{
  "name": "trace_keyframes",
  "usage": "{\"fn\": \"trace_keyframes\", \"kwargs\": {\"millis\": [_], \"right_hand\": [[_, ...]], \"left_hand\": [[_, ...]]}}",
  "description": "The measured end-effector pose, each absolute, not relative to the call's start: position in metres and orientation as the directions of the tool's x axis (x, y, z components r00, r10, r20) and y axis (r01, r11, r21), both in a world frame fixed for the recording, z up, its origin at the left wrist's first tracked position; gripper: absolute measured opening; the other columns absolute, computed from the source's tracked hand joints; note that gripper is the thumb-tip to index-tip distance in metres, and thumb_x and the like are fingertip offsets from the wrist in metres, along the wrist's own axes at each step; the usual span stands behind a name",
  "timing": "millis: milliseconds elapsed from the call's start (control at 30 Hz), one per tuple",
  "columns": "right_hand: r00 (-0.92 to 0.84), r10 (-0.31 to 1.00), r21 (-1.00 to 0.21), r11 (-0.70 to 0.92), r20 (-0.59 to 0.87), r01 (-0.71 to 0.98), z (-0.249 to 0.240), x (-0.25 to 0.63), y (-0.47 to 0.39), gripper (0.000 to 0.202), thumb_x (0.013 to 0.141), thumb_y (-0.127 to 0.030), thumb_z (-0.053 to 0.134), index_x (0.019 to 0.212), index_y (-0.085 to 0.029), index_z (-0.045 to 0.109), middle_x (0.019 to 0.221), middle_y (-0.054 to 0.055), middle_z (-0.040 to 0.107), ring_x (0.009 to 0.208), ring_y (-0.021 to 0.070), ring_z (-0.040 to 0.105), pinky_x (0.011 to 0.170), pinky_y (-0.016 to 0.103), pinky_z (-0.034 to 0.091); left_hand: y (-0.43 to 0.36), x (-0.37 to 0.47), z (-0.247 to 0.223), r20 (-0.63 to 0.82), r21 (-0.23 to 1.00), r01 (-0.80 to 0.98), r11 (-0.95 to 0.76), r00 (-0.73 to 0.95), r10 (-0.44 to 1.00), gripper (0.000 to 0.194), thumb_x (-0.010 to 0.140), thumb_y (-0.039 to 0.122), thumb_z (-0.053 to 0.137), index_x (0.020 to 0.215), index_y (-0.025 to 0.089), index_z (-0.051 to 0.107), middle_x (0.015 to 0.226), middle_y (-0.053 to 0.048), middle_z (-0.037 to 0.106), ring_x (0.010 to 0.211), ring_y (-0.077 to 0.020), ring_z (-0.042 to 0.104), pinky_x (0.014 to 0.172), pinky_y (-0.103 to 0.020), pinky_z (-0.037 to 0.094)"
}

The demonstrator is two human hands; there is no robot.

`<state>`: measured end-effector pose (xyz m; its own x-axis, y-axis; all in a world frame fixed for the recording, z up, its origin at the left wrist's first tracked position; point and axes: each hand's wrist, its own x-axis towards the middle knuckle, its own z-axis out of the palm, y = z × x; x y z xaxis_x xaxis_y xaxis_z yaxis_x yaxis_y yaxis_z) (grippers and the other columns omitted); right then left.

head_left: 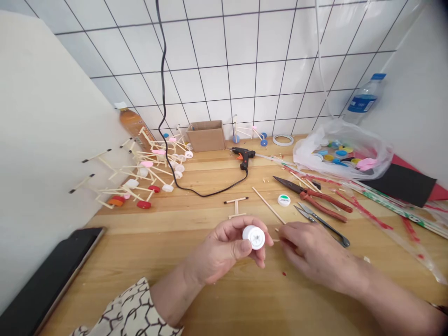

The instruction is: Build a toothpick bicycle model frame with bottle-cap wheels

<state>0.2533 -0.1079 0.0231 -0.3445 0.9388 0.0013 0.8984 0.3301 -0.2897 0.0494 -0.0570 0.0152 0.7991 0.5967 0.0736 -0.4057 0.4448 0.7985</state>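
Observation:
My left hand grips a white bottle cap between thumb and fingers, its inner side facing me with a small mark or hole at the centre. To its right, my right hand rests low on the table, fingers curled together. Ends of thin wooden sticks poke out by its fingertips; whatever the fingers pinch is hidden. A longer wooden stick runs up and left from this hand. Just beyond my left hand lies a small frame of sticks with a dark-tipped crossbar. Behind the hands is a white and green cap.
Scissors and red-handled pliers lie right. A glue gun trails its black cord across the back. Stick models with cap wheels crowd the left, near a dark tablet-like object. A plastic bag holds caps.

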Motion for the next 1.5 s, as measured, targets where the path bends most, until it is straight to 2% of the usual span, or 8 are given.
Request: {"fn": "trace_keyframes", "kwargs": {"millis": [167, 400, 500, 567, 800, 1000, 1200, 1500], "right_hand": [[-0.346, 0.93, -0.163, 0.324, -0.127, 0.932, 0.019, 0.256, -0.11, 0.019, 0.079, -0.013, 0.045, 0.066, -0.019, 0.057, 0.062, 0.002, 0.064, 0.055, 0.0143, 0.056, 0.053, 0.026, 0.025], [-0.212, 0.971, -0.161, 0.194, -0.106, 0.968, 0.036, 0.274, -0.103, 0.024, 0.084, -0.026, 0.048, 0.062, -0.019, 0.054, 0.064, 0.002, 0.063, 0.057, 0.0151, 0.057, 0.052, 0.025, 0.03], [-0.038, 0.999, -0.027, 0.037, -0.019, 0.999, 0.036, 0.294, -0.098, 0.016, 0.082, -0.032, 0.051, 0.077, -0.018, 0.058, 0.08, 0.008, 0.066, 0.07, 0.022, 0.061, 0.058, 0.029, 0.038], [0.036, 0.999, 0.008, -0.036, -0.008, 0.999, 0.033, 0.306, -0.095, 0.026, 0.081, -0.035, 0.054, 0.096, -0.015, 0.059, 0.096, 0.013, 0.066, 0.086, 0.0277, 0.062, 0.068, 0.034, 0.043], [0.123, 0.976, 0.07, -0.113, -0.179, 0.991, 0.028, 0.308, -0.088, 0.031, 0.081, -0.026, 0.054, 0.107, -0.009, 0.058, 0.11, 0.02, 0.062, 0.101, 0.0323, 0.06, 0.076, 0.038, 0.045], [0.177, 0.945, 0.134, -0.145, -0.276, 0.98, 0.036, 0.298, -0.09, 0.023, 0.084, -0.021, 0.046, 0.098, -0.01, 0.061, 0.102, 0.02, 0.066, 0.089, 0.034, 0.065, 0.07, 0.04, 0.045], [0.184, 0.942, 0.107, -0.159, -0.282, 0.981, 0.035, 0.292, -0.09, 0.023, 0.079, -0.016, 0.046, 0.096, -0.008, 0.059, 0.1, 0.022, 0.066, 0.087, 0.0335, 0.065, 0.065, 0.038, 0.045], [0.129, 0.938, 0.061, -0.116, -0.321, 0.991, 0.03, 0.279, -0.09, 0.021, 0.086, -0.012, 0.04, 0.095, -0.01, 0.059, 0.083, 0.018, 0.069, 0.076, 0.0302, 0.068, 0.058, 0.034, 0.042]], "left_hand": [[-0.056, 0.049, 0.013, 0.038, 0.795, -0.377, 0.475, 0.813, 0.581, 0.026, 0.076, 0.029, 0.068, 0.096, 0.012, 0.064, 0.089, -0.01, 0.063, 0.064, -0.0105, 0.056, 0.059, -0.024, 0.05], [-0.056, 0.05, 0.011, -0.041, 0.797, -0.334, 0.504, 0.801, 0.597, 0.025, 0.078, 0.028, 0.066, 0.096, 0.012, 0.064, 0.086, -0.009, 0.062, 0.062, -0.01, 0.054, 0.055, -0.023, 0.048], [-0.056, 0.049, 0.011, -0.068, 0.783, -0.332, 0.526, 0.795, 0.603, 0.024, 0.079, 0.028, 0.065, 0.098, 0.012, 0.064, 0.084, -0.009, 0.061, 0.062, -0.0104, 0.052, 0.055, -0.023, 0.048], [-0.057, 0.048, 0.011, -0.075, 0.781, -0.33, 0.531, 0.793, 0.605, 0.024, 0.079, 0.028, 0.064, 0.098, 0.012, 0.064, 0.084, -0.008, 0.061, 0.061, -0.0102, 0.051, 0.054, -0.023, 0.047], [-0.057, 0.048, 0.014, -0.071, 0.778, -0.33, 0.534, 0.799, 0.597, 0.026, 0.078, 0.028, 0.066, 0.099, 0.013, 0.064, 0.082, -0.008, 0.061, 0.061, -0.0094, 0.05, 0.054, -0.022, 0.046], [-0.055, 0.048, 0.012, -0.042, 0.785, -0.344, 0.516, 0.801, 0.597, 0.029, 0.075, 0.029, 0.07, 0.099, 0.014, 0.063, 0.083, -0.007, 0.061, 0.06, -0.0085, 0.051, 0.054, -0.023, 0.049], [-0.056, 0.048, 0.013, -0.013, 0.802, -0.364, 0.474, 0.782, 0.623, 0.03, 0.071, 0.028, 0.074, 0.094, 0.012, 0.064, 0.082, -0.007, 0.062, 0.059, -0.0086, 0.051, 0.053, -0.023, 0.049], [-0.054, 0.048, 0.014, -0.025, 0.811, -0.37, 0.453, 0.751, 0.659, 0.029, 0.069, 0.027, 0.075, 0.092, 0.012, 0.065, 0.082, -0.007, 0.062, 0.058, -0.0085, 0.051, 0.052, -0.022, 0.048]]}}
